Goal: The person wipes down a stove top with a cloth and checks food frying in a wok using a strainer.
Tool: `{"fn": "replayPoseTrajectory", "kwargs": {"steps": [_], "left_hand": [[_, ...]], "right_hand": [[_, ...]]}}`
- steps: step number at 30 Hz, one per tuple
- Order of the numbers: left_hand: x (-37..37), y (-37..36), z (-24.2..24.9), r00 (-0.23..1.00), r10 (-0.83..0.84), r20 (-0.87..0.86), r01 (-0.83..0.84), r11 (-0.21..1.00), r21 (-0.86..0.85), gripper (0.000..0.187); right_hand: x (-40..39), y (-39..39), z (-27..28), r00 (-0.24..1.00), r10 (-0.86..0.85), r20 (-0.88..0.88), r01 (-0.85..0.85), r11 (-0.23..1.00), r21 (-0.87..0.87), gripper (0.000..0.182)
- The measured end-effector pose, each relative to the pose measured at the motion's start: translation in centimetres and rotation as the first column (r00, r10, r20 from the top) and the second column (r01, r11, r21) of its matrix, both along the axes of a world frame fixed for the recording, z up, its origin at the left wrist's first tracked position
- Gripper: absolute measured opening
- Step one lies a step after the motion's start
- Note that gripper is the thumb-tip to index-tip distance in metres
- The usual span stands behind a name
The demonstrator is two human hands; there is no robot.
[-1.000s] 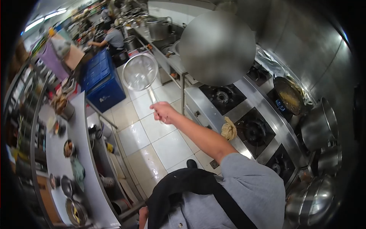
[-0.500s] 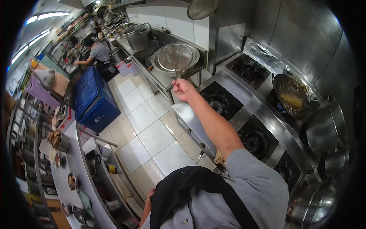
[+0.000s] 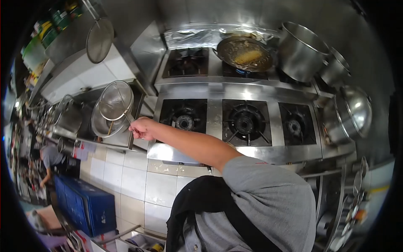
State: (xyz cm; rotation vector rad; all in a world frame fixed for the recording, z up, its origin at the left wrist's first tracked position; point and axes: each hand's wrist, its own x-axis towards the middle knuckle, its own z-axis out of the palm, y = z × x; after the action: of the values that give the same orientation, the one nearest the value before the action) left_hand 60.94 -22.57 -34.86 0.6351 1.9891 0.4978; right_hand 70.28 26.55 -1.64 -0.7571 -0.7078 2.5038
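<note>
My right hand reaches out to the left, its fingers closed round the handle of a round mesh strainer. The strainer hangs tilted over a wide metal bowl on the sink counter, and overlaps it in this view. A second stick-like handle shows inside the bowl. My left hand is out of view.
A wok of bubbling oil with yellow food sits over a blue flame on the back row of the stove. Tall pots stand right of it. Another strainer hangs at upper left. A blue chest and a co-worker are at lower left.
The view has turned right towards the stove, bringing the wok to the upper middle. My right hand keeps hold of the strainer, which now stands more tilted over the bowl.
</note>
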Motion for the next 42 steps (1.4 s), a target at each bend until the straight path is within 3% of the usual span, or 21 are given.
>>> {"fn": "replayPoseTrajectory", "kwargs": {"steps": [2,5,7,8,9,10,12,13,15,18,19,20,23,25,30,32,33,35,39,41,42], "left_hand": [[-3.4,2.1,-0.6,0.998,-0.057,-0.012,0.057,0.998,0.035,0.030],[-7.6,6.1,-0.9,0.992,-0.104,-0.067,0.112,0.984,0.137,0.030],[-8.7,8.5,0.5,0.995,0.003,0.096,-0.019,0.987,0.160,0.027],[-8.8,9.7,1.7,0.989,0.032,0.141,-0.057,0.983,0.175,0.026],[-8.2,10.9,4.0,0.985,0.052,0.166,-0.080,0.982,0.170,0.025],[-7.5,11.9,6.3,0.982,0.054,0.180,-0.085,0.982,0.171,0.024],[-7.0,12.5,6.5,0.965,0.165,0.204,-0.179,0.982,0.053,0.024],[-7.1,12.5,6.1,0.964,0.163,0.212,-0.174,0.984,0.033,0.024],[-7.4,11.9,4.4,0.969,0.107,0.223,-0.113,0.994,0.015,0.024],[-6.9,12.1,2.4,0.974,0.035,0.226,-0.040,0.999,0.014,0.024],[-6.4,12.4,2.2,0.974,0.016,0.226,-0.019,1.000,0.014,0.024],[-5.8,12.9,2.1,0.974,-0.006,0.225,0.003,1.000,0.012,0.024],[-4.2,13.9,1.5,0.975,-0.032,0.219,0.033,0.999,0.002,0.024],[-3.2,14.5,1.5,0.976,-0.043,0.213,0.043,0.999,0.003,0.024],[-1.3,15.1,2.1,0.979,-0.033,0.201,0.032,0.999,0.006,0.024],[-0.8,14.9,2.2,0.980,-0.021,0.197,0.022,1.000,0.000,0.024],[-0.6,14.8,2.4,0.981,-0.016,0.193,0.017,1.000,-0.004,0.025],[-0.4,14.3,2.2,0.983,-0.007,0.185,0.010,1.000,-0.015,0.025],[-0.4,13.3,1.9,0.986,-0.006,0.164,0.012,0.999,-0.035,0.025],[-0.5,13.0,1.5,0.988,-0.009,0.155,0.015,0.999,-0.039,0.025],[-0.5,12.8,1.5,0.988,-0.011,0.153,0.017,0.999,-0.040,0.025]], "right_hand": [[4.3,-0.4,1.2,1.000,0.022,-0.014,-0.021,0.997,0.068,0.015],[11.1,-1.2,0.5,0.993,-0.104,-0.053,0.111,0.982,0.151,0.006],[16.4,-2.1,1.0,0.979,-0.192,0.073,0.171,0.957,0.234,0.009],[19.1,-3.9,4.4,0.951,-0.278,0.137,0.238,0.938,0.251,0.011],[21.4,-2.4,2.0,0.925,-0.336,0.177,0.284,0.921,0.265,0.011],[23.3,-4.1,5.3,0.864,-0.448,0.230,0.373,0.876,0.307,0.011],[28.0,-1.8,3.5,0.730,-0.634,0.255,0.507,0.753,0.420,0.014],[29.5,-2.6,6.6,0.597,-0.700,0.391,0.512,0.708,0.486,0.013],[35.2,1.3,3.6,0.333,-0.861,0.384,0.444,0.503,0.742,0.016],[41.7,5.6,3.9,0.056,-0.912,0.407,0.451,0.387,0.804,0.017],[43.5,6.8,3.9,-0.001,-0.889,0.458,0.433,0.412,0.802,0.017],[45.2,8.1,3.5,0.008,-0.915,0.403,0.487,0.355,0.798,0.011],[48.5,12.2,2.4,0.021,-0.912,0.409,0.565,0.348,0.748,0.006],[48.9,14.1,2.0,-0.050,-0.910,0.412,0.642,0.286,0.711,0.011],[49.5,17.8,0.5,-0.041,-0.816,0.576,0.570,0.454,0.685,0.015],[49.3,19.5,-0.7,0.037,-0.755,0.655,0.474,0.590,0.654,0.013],[48.7,19.5,-0.7,0.046,-0.753,0.657,0.470,0.596,0.651,0.013],[47.0,19.1,-0.2,0.220,-0.865,0.451,0.722,0.455,0.520,0.011],[48.2,22.4,-2.6,0.350,-0.873,0.341,0.802,0.467,0.372,0.011],[48.7,22.6,-2.5,0.508,-0.780,0.365,0.788,0.592,0.169,0.014],[48.9,22.4,-2.3,0.510,-0.779,0.365,0.787,0.594,0.168,0.014]]}}
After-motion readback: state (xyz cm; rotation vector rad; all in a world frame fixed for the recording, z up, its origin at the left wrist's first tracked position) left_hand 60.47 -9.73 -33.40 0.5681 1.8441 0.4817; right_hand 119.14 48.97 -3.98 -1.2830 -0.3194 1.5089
